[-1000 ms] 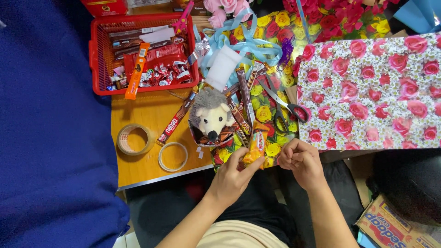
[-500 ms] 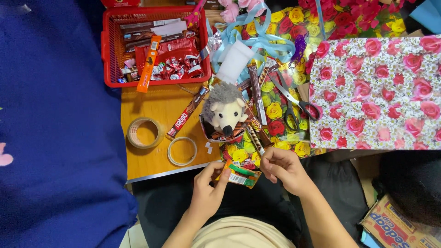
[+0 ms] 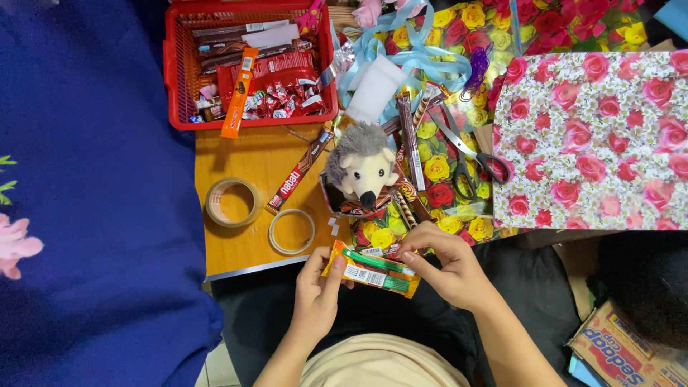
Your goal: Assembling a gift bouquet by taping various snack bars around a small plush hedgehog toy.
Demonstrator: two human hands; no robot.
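A dark blue cloth point(image 3: 93, 201) fills the whole left side; on the right lies a flat sheet of gift paper printed with pink roses on white point(image 3: 595, 143), with a sheet of red and yellow rose paper point(image 3: 459, 165) under it; between them shows a bare strip of orange wooden tabletop point(image 3: 251, 165); at the far left stands a red plastic basket point(image 3: 179, 64) heaped with wrapped sweets and bars; in the middle a grey and cream plush hedgehog point(image 3: 362, 165) sits upright in a small holder ringed with long chocolate bars, so by the look of it the arrangement is partly built, with more bars loose beside it and in the basket; black-handled scissors point(image 3: 469, 161) lie to its right; two rolls of clear tape point(image 3: 233, 202) rest on the wood to its left; nearest, off the table's near edge and over the lap, the left hand point(image 3: 315, 294) and right hand point(image 3: 448, 269) each pinch one end of an orange and green snack packet point(image 3: 373, 269), not yet added; open room is scant: only the wood around the tape rolls, and the table edge runs just beyond the hands
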